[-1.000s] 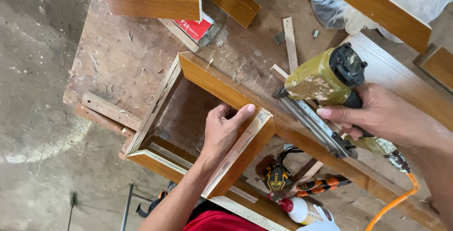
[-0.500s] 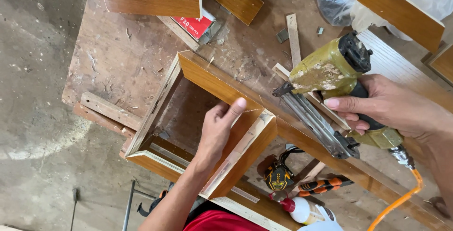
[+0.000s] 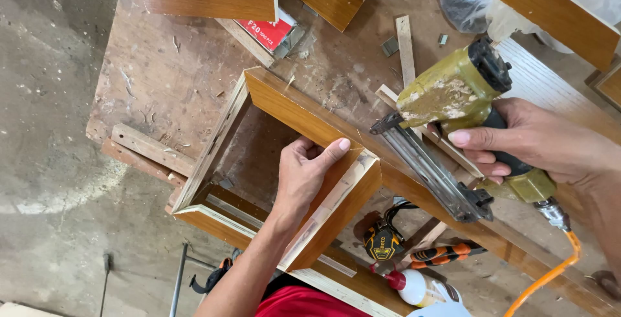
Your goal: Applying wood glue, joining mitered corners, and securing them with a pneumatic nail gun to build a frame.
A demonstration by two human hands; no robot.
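Left hand (image 3: 304, 178) pressed flat inside wooden box frame (image 3: 284, 162) on counter (image 3: 162, 77), grip loose on near panel; right hand (image 3: 524, 139) grip closed round olive nail gun (image 3: 453, 103), held just above frame's far corner

On the table (image 3: 162, 90) lies a wooden frame (image 3: 272, 168), the left hand (image 3: 304, 174) inside its corner, the right hand (image 3: 524, 139) holding a nail gun (image 3: 446, 129) to its right.
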